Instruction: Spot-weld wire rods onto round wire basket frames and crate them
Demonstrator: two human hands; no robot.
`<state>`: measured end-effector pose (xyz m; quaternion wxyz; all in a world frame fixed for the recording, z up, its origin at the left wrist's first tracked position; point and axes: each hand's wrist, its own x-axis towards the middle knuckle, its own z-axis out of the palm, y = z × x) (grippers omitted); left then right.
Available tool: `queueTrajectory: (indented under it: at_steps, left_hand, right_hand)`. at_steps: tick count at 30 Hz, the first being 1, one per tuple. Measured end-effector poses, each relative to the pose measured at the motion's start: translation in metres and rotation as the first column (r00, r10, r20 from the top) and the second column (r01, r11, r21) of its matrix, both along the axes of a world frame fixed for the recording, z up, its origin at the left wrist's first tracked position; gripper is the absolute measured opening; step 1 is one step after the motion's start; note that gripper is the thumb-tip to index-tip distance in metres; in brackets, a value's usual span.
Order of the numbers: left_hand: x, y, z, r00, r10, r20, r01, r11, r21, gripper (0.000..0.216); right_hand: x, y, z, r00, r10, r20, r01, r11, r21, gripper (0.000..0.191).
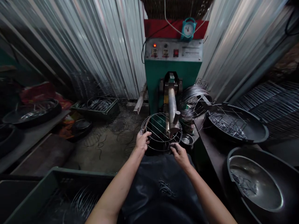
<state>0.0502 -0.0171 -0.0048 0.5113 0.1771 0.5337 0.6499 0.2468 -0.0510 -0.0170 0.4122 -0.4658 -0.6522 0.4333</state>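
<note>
A round wire rack (154,141), made of rings with straight bars across, is held level at the green spot-welding machine (154,84). My left hand (142,142) grips its left edge, thumb on top. At the front right of the rack, my right hand (179,154) is closed with fingertips pinched beside the rim; what is between them is too small and dark to make out. Just above the rack's right part is the welder's metal arm (172,105), its tip near my right fingers. Short bent wire pieces (166,188) lie on the dark apron (144,180) over my lap.
On the right stand a black pan (257,132) of wire pieces and a metal bowl (263,177) inside a larger basin. A wire bundle (195,99) hangs beside the machine. Green crates (54,174) with wire parts are at left. A teal clock (188,29) hangs above.
</note>
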Motion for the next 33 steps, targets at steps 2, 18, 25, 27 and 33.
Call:
queueTrajectory:
  at_steps: [2, 18, 25, 27, 33]
  left_hand:
    - [0.0, 0.001, 0.0, 1.0, -0.013, -0.009, 0.014, 1.0, 0.016, 0.039]
    - [0.003, 0.002, 0.003, 0.999, -0.025, -0.025, 0.023, 0.997, -0.071, 0.038]
    - [0.001, 0.012, 0.006, 0.999, -0.041, 0.003, 0.041, 0.997, -0.072, 0.036]
    - [0.001, 0.013, 0.005, 0.999, -0.049, 0.005, 0.05, 0.997, -0.054, 0.035]
    - [0.0, 0.013, 0.005, 1.0, -0.023, 0.007, 0.024, 0.997, -0.069, 0.033]
  right_hand:
    - [0.001, 0.001, -0.002, 1.0, -0.022, 0.007, 0.022, 1.0, -0.021, 0.016]
    - [0.001, -0.004, 0.003, 0.993, -0.057, -0.101, 0.047, 0.994, -0.098, 0.021]
    - [0.0, 0.003, 0.006, 0.988, -0.055, -0.143, 0.035, 0.99, -0.136, 0.026]
    - [0.0, 0.005, 0.005, 0.986, -0.052, -0.158, 0.03, 0.989, -0.142, 0.025]
    - [0.0, 0.007, 0.006, 0.989, -0.051, -0.138, 0.03, 0.988, -0.154, 0.026]
